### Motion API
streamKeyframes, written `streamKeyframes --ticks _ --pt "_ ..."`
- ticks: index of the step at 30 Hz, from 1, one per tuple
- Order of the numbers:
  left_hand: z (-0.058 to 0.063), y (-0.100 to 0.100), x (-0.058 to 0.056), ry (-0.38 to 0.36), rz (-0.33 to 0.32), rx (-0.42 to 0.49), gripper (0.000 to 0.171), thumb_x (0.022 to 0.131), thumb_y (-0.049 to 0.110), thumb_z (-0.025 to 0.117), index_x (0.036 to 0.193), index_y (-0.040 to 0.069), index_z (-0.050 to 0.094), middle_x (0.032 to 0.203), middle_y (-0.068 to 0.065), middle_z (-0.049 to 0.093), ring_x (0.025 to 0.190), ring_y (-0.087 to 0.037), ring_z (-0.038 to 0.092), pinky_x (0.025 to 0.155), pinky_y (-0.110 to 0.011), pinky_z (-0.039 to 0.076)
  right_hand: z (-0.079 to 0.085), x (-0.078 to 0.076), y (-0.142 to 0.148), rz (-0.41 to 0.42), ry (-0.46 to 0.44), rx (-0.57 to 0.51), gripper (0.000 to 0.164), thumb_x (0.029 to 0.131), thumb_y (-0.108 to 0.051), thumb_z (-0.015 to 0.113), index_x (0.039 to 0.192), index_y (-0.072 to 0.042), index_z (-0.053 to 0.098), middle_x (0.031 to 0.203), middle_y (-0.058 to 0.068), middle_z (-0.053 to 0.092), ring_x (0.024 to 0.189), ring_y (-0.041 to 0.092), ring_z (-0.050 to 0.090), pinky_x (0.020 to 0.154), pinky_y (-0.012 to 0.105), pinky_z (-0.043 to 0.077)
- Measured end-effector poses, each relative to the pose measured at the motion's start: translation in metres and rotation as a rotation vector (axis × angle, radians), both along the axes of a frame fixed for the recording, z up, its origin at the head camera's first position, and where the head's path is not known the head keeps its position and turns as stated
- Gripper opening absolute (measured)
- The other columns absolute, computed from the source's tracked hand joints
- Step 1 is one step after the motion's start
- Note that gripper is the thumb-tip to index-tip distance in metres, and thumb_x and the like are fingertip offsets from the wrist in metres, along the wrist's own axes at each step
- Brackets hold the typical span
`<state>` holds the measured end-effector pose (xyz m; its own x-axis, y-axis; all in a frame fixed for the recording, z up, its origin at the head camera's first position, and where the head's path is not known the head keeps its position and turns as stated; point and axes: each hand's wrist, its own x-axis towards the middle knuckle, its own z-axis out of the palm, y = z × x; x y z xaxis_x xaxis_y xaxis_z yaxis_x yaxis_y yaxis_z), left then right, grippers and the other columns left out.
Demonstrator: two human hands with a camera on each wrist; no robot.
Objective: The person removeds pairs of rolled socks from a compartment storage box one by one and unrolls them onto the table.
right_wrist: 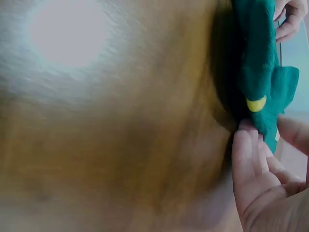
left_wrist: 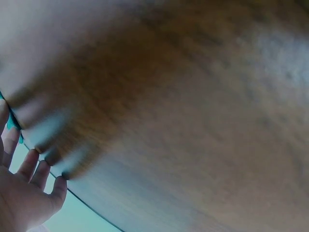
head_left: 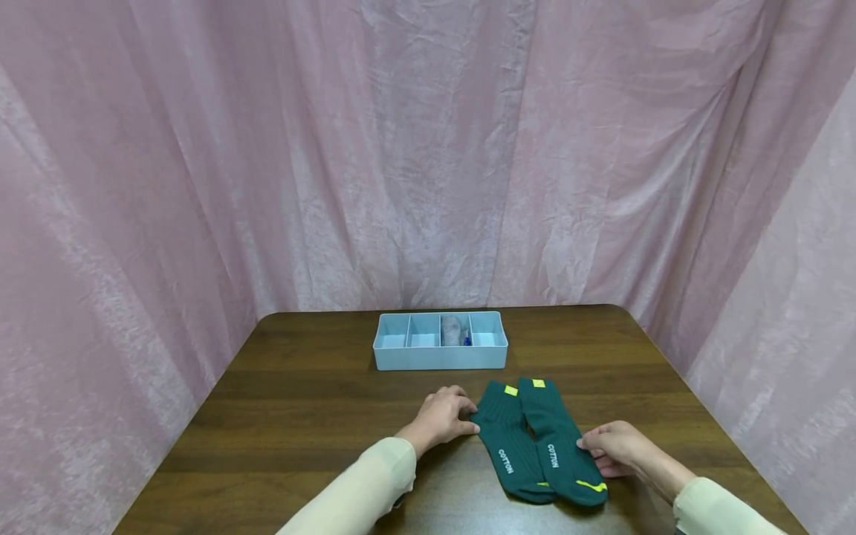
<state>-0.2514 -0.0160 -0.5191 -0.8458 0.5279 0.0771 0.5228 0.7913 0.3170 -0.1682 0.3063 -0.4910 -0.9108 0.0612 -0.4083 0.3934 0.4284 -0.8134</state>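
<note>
The clock face is centred between a left sock (head_left: 510,442) and a right sock (head_left: 562,446), both green, with 12 o'clock toward the far edge of the brown wooden counter (head_left: 287,416). At 11 o'clock, a pale blue tray (head_left: 441,360) of four compartments is seen; a grey bundle (head_left: 451,331) and a small blue item are already held in the third from the left. The stage can be judged as early: the socks have been laid out flat, cuffs toward 12 and toes toward 5 o'clock, the right one slightly overlapping the left near the toes, but no fold or roll has yet been made and both are left outside the tray. At 9 to 10 o'clock, the left sock's outer edge is met by the left hand (head_left: 441,416), whose fingers are bent and loosely spread, thumb and forefinger a little apart; whether the fabric is pinched cannot be told. At 3 o'clock, the right sock's outer edge is pinched by the right hand (head_left: 618,449), with the thumb laid on top and the other fingers gathered close together underneath.
</note>
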Motion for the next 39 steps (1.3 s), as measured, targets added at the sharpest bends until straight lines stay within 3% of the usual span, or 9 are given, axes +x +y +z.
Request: streamKeyframes --ticks 4,7,10,14,25,31,39 --pt "0.001 0.001 0.0 -0.002 0.0 -0.001 0.033 0.085 0.041 0.078 0.112 0.022 0.076 0.12 0.003 0.06 0.114 -0.019 0.052 0.098 -0.04 0.042 0.004 -0.012 -0.001 -0.046 0.049 -0.011 0.021 0.094 -0.015 0.063 0.093 0.005 0.066 0.074 0.004 0.064 0.063 0.015 0.064 0.06 0.031 0.056" --pt "0.002 0.002 0.0 -0.008 -0.006 -0.001 0.033 0.085 0.041 0.078 0.112 0.023 0.076 0.12 0.003 0.06 0.114 -0.018 0.052 0.098 -0.04 0.042 0.005 -0.023 -0.003 -0.061 0.092 -0.02 0.026 0.096 -0.013 0.06 0.101 0.012 0.065 0.078 0.006 0.066 0.066 0.016 0.065 0.061 0.032 0.056" --pt "0.003 0.003 -0.001 -0.018 -0.01 0.0 0.033 0.085 0.041 0.078 0.112 0.023 0.076 0.12 0.003 0.06 0.114 -0.018 0.052 0.098 -0.04 0.042 0.004 -0.031 -0.006 -0.063 0.123 -0.004 0.03 0.095 -0.012 0.062 0.109 0.015 0.061 0.079 0.007 0.066 0.066 0.016 0.063 0.061 0.032 0.056" --pt "0.003 0.004 -0.001 -0.018 -0.013 -0.003 0.033 0.086 0.041 0.077 0.113 0.023 0.075 0.12 0.004 0.06 0.114 -0.018 0.052 0.098 -0.04 0.042 0.001 -0.038 -0.011 -0.062 0.15 0.077 0.029 0.09 -0.008 0.068 0.108 0.013 0.061 0.081 0.009 0.064 0.068 0.018 0.06 0.061 0.033 0.055" --pt "0.004 0.008 -0.001 -0.001 -0.007 -0.028 0.035 0.09 0.046 0.07 0.114 0.021 0.074 0.118 0.002 0.061 0.112 -0.02 0.052 0.096 -0.042 0.043 -0.001 -0.039 -0.008 -0.068 0.186 0.203 0.026 0.088 -0.004 0.069 0.108 0.012 0.063 0.087 0.015 0.065 0.074 0.024 0.061 0.064 0.039 0.057" --pt "0.006 0.013 0.001 0.003 0.017 -0.07 0.044 0.092 0.048 0.067 0.127 0.022 0.067 0.121 -0.003 0.059 0.112 -0.022 0.052 0.095 -0.045 0.044 -0.006 -0.04 -0.002 -0.049 0.247 0.285 0.03 0.087 -0.01 0.071 0.108 0.011 0.064 0.081 0.01 0.063 0.071 0.022 0.059 0.061 0.037 0.056" --pt "0.004 0.015 0.002 0.037 -0.015 -0.157 0.05 0.092 0.055 0.063 0.135 0.029 0.063 0.144 -0.011 0.047 0.133 -0.028 0.041 0.104 -0.05 0.037 -0.005 -0.041 -0.01 0.086 0.343 0.436 0.045 0.09 -0.029 0.072 0.118 0.006 0.066 0.115 0.026 0.066 0.103 0.041 0.062 0.085 0.054 0.049"
